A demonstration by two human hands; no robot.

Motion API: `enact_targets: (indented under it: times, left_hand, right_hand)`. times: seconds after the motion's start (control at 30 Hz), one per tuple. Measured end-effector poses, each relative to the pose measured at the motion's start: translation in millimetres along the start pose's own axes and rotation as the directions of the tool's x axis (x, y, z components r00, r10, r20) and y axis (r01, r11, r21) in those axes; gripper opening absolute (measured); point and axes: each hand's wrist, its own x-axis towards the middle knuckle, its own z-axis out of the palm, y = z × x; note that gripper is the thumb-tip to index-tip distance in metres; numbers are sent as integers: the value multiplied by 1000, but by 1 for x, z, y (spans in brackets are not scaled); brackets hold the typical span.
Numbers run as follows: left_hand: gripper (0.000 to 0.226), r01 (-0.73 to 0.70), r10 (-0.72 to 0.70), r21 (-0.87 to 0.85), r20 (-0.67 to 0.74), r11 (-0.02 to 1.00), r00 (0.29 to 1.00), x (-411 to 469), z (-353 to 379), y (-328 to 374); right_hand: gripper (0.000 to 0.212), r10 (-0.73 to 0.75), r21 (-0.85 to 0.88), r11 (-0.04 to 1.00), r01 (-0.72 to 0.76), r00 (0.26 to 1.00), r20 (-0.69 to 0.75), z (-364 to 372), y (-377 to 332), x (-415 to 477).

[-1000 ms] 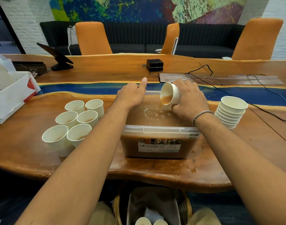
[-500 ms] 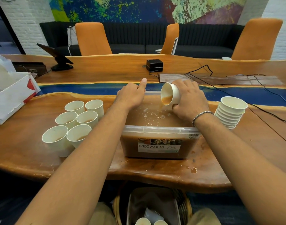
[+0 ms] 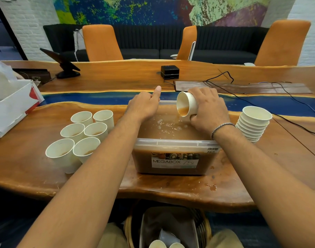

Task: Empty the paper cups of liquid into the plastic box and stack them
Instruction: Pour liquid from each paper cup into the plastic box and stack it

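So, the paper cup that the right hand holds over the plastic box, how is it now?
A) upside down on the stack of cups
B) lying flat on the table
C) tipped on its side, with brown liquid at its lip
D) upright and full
C: the right hand grips the paper cup tilted sideways over the plastic box, with brown liquid at its lower rim.

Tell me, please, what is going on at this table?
A person's right hand tips a paper cup, pouring brown liquid into the plastic box, while the left hand holds the box's rim. Six upright cups stand left of the box; a stack of emptied cups stands to its right.
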Motion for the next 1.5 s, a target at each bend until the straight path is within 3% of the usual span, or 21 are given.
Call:
enact_targets:
  times: [0.5, 0.8, 1.13, 1.37, 1.5]
  left_hand:
    - [71, -4, 4, 1, -4, 1000, 1000, 0, 0, 0]
    - [71, -18, 18, 15, 4, 1000, 1000, -2, -1, 1]
    - [72, -17, 17, 19, 8, 1000, 1000, -2, -2, 1]
    - [71, -4, 4, 1, 10, 1000, 1000, -3, -2, 2]
    - [64, -67, 66, -13, -42, 998, 997, -4, -1, 4]
  right_hand:
    - [75, -53, -37, 998, 52, 998, -20, 3, 2, 1]
    - [74, -137, -153, 980, 126, 989, -62, 4, 1, 1]
    - [75, -263, -211, 952, 221, 944, -199, 3, -1, 0]
    - [74, -241, -165, 965, 204, 938, -249, 3, 0, -1]
    - [67, -107, 31, 993, 115, 976, -190, 0, 2, -3]
